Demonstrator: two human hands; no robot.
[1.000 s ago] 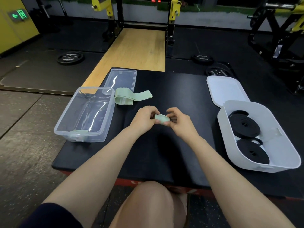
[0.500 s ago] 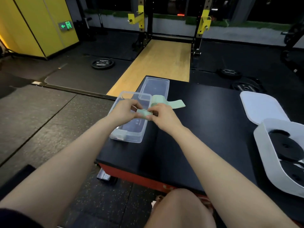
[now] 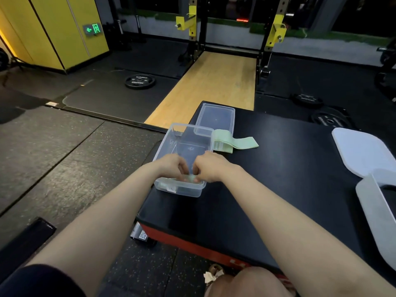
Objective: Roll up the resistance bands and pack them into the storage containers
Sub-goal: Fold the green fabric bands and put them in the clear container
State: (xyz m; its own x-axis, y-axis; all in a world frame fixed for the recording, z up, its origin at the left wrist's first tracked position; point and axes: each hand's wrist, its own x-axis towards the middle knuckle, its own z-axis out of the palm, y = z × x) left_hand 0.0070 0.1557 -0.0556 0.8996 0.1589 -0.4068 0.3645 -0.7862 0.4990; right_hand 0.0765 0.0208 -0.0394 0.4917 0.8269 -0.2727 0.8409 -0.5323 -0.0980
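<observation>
Both hands, left hand [image 3: 171, 167] and right hand [image 3: 211, 168], pinch the rolled green band [image 3: 191, 179] low inside the clear container [image 3: 171, 133] at the platform's [image 3: 278, 179] left edge; bare black surface stretches right.

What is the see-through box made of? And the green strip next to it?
The box looks like clear, glossy plastic: you see the dark table through its walls, and they catch light. The green strip looks like matte stretchy fabric or rubber; it lies flat and folded, without shine. Which one, I cannot tell.
</observation>
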